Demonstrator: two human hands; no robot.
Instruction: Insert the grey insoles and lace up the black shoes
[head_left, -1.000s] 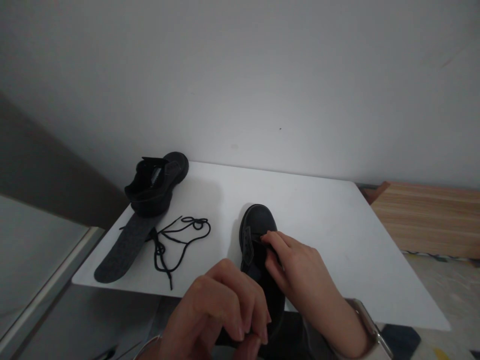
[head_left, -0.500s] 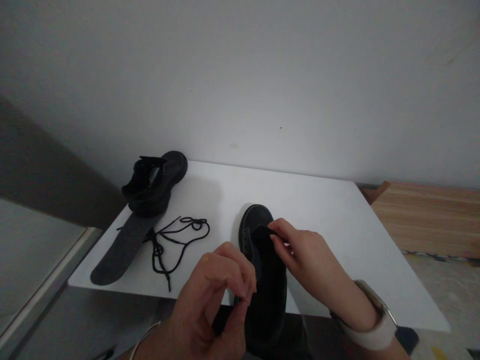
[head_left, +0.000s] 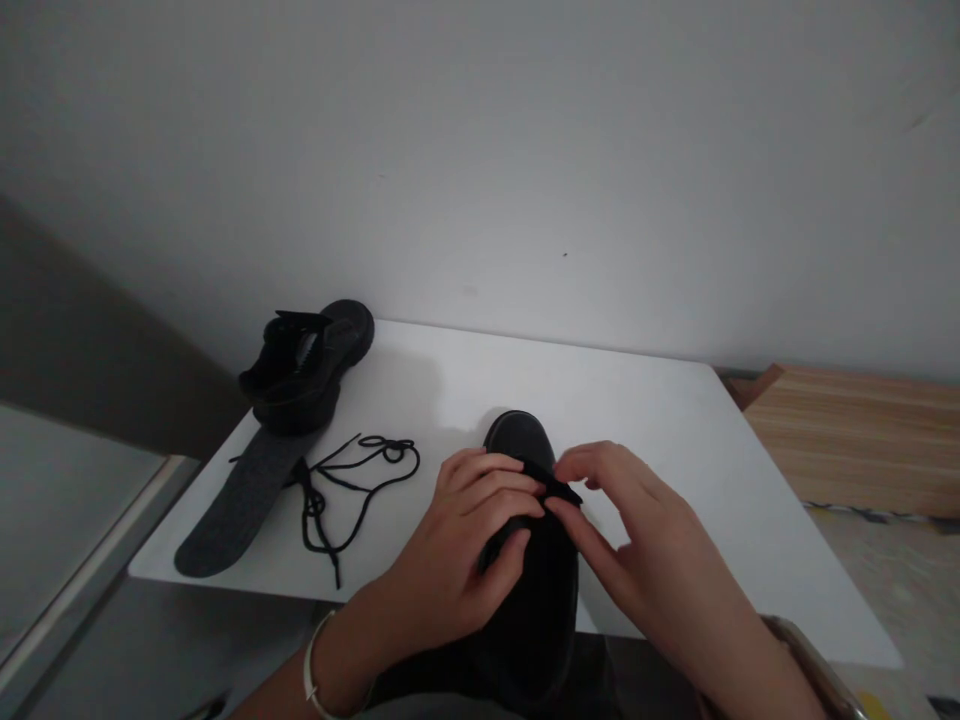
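Observation:
A black shoe [head_left: 519, 434] without laces lies in front of me, its toe pointing away over the white table and its heel over the near edge. My left hand [head_left: 465, 550] is curled over the left side of its opening, fingers closed on the upper. From the right, my right hand [head_left: 637, 530] pinches a dark flap [head_left: 559, 484] at the opening between thumb and fingers. My left fingertips reach close to that flap. Most of the shoe's left side is hidden under my left hand, and its inside is too dark to make out.
Another black shoe [head_left: 300, 375] stands at the table's far left, over one end of a dark grey insole [head_left: 232, 510]. Loose black shoelaces [head_left: 367, 490] lie beside the insole. The white table [head_left: 660, 420] meets a wall behind; a wooden board [head_left: 862, 435] is at right.
My left hand has moved forward from a raised pinch nearer to me onto the shoe's upper. My right hand still pinches at the opening, where the flap now sticks out to the right.

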